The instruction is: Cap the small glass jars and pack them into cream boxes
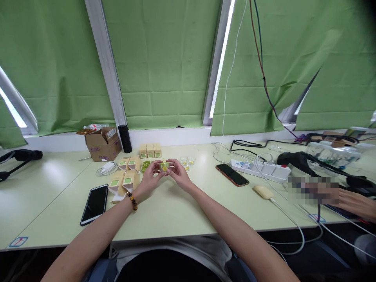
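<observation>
Between both hands, just above the table, is a small clear box with a green and yellow inside [164, 167]. My left hand [151, 177] grips its left side, a beaded bracelet on the wrist. My right hand [179, 177] closes on its right side. Green pieces [145, 166] lie just beyond the left hand. Several similar clear boxes with yellow centres [190, 161] sit past the right hand. Left of my hands, open cardboard boxes with green windows [128, 181] stand in a group. Three closed small boxes [150, 151] form a row at the back.
A tablet or large phone [94, 204] lies at left, a second phone [232, 174] at right. A carton [102, 145] and black cylinder [125, 138] stand at the back. Rightward are a power strip [260, 169], white mouse [263, 192], cables and another person's arm [357, 203].
</observation>
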Demonstrator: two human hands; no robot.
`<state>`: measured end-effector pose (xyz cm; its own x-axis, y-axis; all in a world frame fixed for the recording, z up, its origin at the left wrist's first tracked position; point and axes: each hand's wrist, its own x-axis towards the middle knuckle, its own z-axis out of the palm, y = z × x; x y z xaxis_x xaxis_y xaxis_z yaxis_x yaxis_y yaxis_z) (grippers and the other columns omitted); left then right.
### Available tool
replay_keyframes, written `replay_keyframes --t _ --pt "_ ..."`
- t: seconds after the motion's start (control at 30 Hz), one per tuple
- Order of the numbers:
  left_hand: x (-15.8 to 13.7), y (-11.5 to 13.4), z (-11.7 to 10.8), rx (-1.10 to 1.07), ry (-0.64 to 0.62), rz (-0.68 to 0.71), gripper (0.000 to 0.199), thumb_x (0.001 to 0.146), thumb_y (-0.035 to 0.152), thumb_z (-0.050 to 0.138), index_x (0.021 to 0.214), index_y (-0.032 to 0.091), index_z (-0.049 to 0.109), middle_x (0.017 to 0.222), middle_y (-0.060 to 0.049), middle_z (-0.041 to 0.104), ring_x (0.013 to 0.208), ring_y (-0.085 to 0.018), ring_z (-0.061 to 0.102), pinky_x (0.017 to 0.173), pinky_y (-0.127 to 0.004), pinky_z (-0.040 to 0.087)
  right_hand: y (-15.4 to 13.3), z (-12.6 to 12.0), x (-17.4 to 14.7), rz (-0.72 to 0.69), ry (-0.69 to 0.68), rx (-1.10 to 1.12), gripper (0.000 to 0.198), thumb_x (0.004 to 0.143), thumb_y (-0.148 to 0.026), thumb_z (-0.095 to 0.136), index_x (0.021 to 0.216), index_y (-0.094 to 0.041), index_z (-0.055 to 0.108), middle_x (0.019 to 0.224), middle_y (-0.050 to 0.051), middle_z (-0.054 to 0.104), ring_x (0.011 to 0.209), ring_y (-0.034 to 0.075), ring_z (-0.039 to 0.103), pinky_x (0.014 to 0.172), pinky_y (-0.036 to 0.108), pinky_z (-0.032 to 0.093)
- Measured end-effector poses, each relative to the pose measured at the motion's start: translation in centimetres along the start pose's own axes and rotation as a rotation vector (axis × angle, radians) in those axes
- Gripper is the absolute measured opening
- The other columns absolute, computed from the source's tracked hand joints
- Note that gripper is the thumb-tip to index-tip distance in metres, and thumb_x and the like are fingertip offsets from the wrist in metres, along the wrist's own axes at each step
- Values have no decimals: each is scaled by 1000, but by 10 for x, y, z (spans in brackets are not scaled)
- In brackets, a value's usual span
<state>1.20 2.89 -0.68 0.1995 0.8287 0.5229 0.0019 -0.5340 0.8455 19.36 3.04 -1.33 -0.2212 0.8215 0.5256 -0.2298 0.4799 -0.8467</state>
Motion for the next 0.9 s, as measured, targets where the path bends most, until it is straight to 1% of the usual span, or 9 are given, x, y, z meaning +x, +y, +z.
replay_keyframes --t 0.23,0.37,0.47,0.53,0.6,0.73,0.83,0.9 --pt "5 -7 -4 0 -45 16 45 86 35 79 126 22 62 117 -9 67 105 -22 66 95 -40 54 3 -4 3 -9 4 1 44 85 -44 80 121 -27 60 107 2 61 83 15 67 83 35 60" --pt "5 -8 -3 -3 -26 4 48 85 35 80 127 22 60 120 -10 66 108 -22 65 95 -39 55 5 -4 1 -6 -7 14 52 82 -41 83 127 -28 61 113 4 62 90 17 68 88 37 59" --pt "4 -7 -3 -39 -2 -15 54 84 36 81 130 23 56 118 -10 66 108 -22 66 96 -40 55 6 -3 0 -6 -20 22 59 78 -36 86 131 -29 61 116 5 60 94 18 68 90 37 59" --pt "4 -8 -2 -67 4 -28 57 83 36 81 131 22 53 116 -9 67 107 -22 67 95 -40 56 7 -2 0 -1 -17 30 61 77 -34 87 132 -30 61 115 4 60 94 18 69 90 37 59" --pt "5 -9 -2 -63 9 -23 56 83 36 81 128 22 53 115 -9 66 106 -22 67 95 -40 56 7 -2 0 4 -13 36 61 77 -34 86 133 -30 62 116 4 59 95 18 69 91 37 59" --pt "4 -8 -1 64 58 51 49 85 35 79 125 22 55 117 -9 66 107 -22 66 94 -39 55 6 -2 -1 15 -2 48 61 79 -36 85 136 -30 63 124 6 57 97 18 69 94 38 59" --pt "0 -4 0 236 113 124 46 88 34 77 127 23 56 119 -9 66 107 -22 64 96 -40 53 4 -1 -1 33 5 56 61 81 -39 84 137 -29 63 125 6 58 97 19 71 94 39 59" --pt "-4 0 0 365 121 174 44 89 33 76 127 24 57 117 -8 67 105 -21 64 96 -40 53 3 1 -2 50 6 52 61 81 -40 83 138 -28 63 125 7 61 98 20 72 95 40 60"
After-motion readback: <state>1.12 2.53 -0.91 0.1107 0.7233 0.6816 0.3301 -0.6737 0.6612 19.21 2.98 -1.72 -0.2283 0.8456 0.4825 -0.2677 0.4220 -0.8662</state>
